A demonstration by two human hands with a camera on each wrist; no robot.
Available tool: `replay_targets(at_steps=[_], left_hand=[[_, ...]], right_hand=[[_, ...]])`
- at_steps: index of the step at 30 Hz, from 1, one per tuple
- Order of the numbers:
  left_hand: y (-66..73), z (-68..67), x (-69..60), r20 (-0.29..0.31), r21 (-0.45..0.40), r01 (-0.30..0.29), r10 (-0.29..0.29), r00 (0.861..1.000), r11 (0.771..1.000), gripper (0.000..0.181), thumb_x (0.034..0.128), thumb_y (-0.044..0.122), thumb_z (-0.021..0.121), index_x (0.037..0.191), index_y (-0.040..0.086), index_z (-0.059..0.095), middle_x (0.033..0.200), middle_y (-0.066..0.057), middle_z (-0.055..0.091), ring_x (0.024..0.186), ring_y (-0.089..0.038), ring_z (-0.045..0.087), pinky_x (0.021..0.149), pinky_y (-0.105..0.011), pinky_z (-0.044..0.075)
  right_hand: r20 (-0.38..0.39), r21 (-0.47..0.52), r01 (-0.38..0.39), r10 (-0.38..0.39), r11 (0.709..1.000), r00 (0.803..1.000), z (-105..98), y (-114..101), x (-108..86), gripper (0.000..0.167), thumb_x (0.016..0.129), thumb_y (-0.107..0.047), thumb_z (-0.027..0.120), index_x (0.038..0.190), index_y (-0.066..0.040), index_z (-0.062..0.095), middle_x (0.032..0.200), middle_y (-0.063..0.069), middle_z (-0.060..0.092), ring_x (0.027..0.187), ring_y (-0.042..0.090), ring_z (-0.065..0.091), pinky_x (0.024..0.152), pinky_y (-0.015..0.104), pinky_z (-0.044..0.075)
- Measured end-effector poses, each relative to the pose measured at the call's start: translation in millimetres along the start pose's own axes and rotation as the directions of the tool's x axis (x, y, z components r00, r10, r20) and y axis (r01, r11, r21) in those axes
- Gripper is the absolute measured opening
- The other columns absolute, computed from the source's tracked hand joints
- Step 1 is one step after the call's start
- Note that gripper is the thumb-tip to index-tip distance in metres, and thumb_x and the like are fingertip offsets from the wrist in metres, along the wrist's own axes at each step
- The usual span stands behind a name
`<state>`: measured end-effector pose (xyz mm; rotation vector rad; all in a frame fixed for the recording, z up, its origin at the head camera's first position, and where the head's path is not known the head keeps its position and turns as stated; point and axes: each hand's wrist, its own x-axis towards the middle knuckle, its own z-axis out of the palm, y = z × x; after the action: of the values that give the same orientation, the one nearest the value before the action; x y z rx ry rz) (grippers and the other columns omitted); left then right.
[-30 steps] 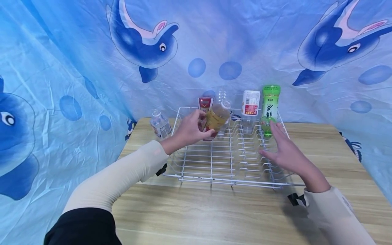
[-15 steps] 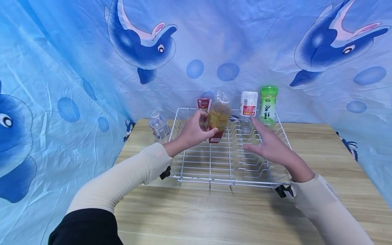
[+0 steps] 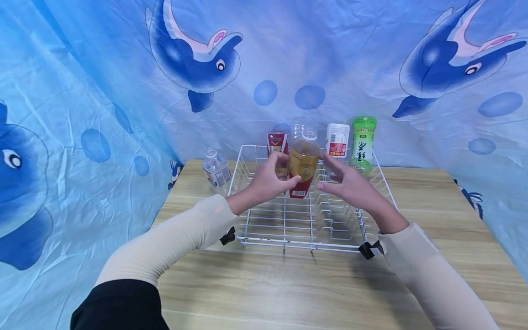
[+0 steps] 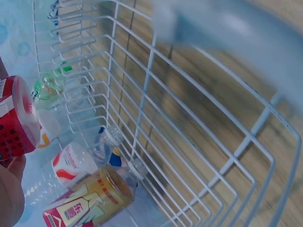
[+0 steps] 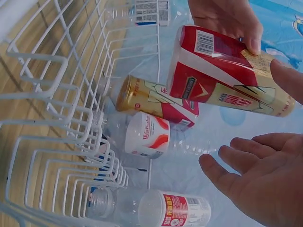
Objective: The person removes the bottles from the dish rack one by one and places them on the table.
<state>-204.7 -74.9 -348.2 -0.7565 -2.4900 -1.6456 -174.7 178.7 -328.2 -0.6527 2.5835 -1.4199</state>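
In the last second the right hand (image 3: pixel 352 184) had swung in from beside the green bottle (image 3: pixel 363 141), at the wire rack's (image 3: pixel 284 241) one o'clock, to the gold-and-red bottle's (image 3: pixel 305 166) four o'clock, its fingers apart; contact could not be told. The left hand (image 3: pixel 267 182), at eight o'clock, gripped that bottle, now more upright, mouth toward twelve, above the rack. Both hands thus flanked it, seemingly placed to share the hold.
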Motion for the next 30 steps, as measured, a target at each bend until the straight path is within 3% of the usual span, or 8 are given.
replay_targets(at_steps=[6, 13, 30], left_hand=[[3.3, 8.8, -1.6, 0.013, -0.021, -0.031, 0.031, 0.999, 0.999, 0.053, 0.0865, 0.016, 0.080, 0.127, 0.005, 0.048, 0.119, -0.009, 0.059, 0.113, -0.022, 0.062, 0.090, -0.027, 0.056], [8.0, 15.9, -4.8, 0.024, -0.023, -0.059, 0.060, 0.998, 0.998, 0.055, 0.0858, 0.015, 0.081, 0.129, 0.005, 0.048, 0.121, -0.008, 0.061, 0.112, -0.020, 0.060, 0.092, -0.032, 0.056], [8.7, 18.4, -10.0, 0.026, -0.091, -0.063, 0.066, 0.997, 0.994, 0.057, 0.0865, 0.017, 0.081, 0.131, 0.004, 0.048, 0.124, -0.009, 0.060, 0.115, -0.021, 0.060, 0.095, -0.033, 0.055]], right_hand=[[0.003, 0.063, 0.011, -0.011, 0.998, 1.000, 5, 1, 5.0, 0.089, 0.092, -0.032, 0.076, 0.162, -0.021, 0.023, 0.163, 0.012, 0.030, 0.146, 0.041, 0.031, 0.112, 0.057, 0.034], [0.015, 0.122, -0.024, 0.022, 0.992, 1.000, 8, 3, 6.0, 0.083, 0.091, -0.026, 0.078, 0.158, -0.013, 0.032, 0.154, 0.018, 0.042, 0.137, 0.045, 0.044, 0.106, 0.056, 0.043], [-0.001, 0.115, -0.004, 0.004, 0.993, 1.000, 13, 3, 2.9, 0.079, 0.088, -0.027, 0.081, 0.154, -0.014, 0.039, 0.144, 0.017, 0.054, 0.126, 0.041, 0.056, 0.098, 0.053, 0.051]])
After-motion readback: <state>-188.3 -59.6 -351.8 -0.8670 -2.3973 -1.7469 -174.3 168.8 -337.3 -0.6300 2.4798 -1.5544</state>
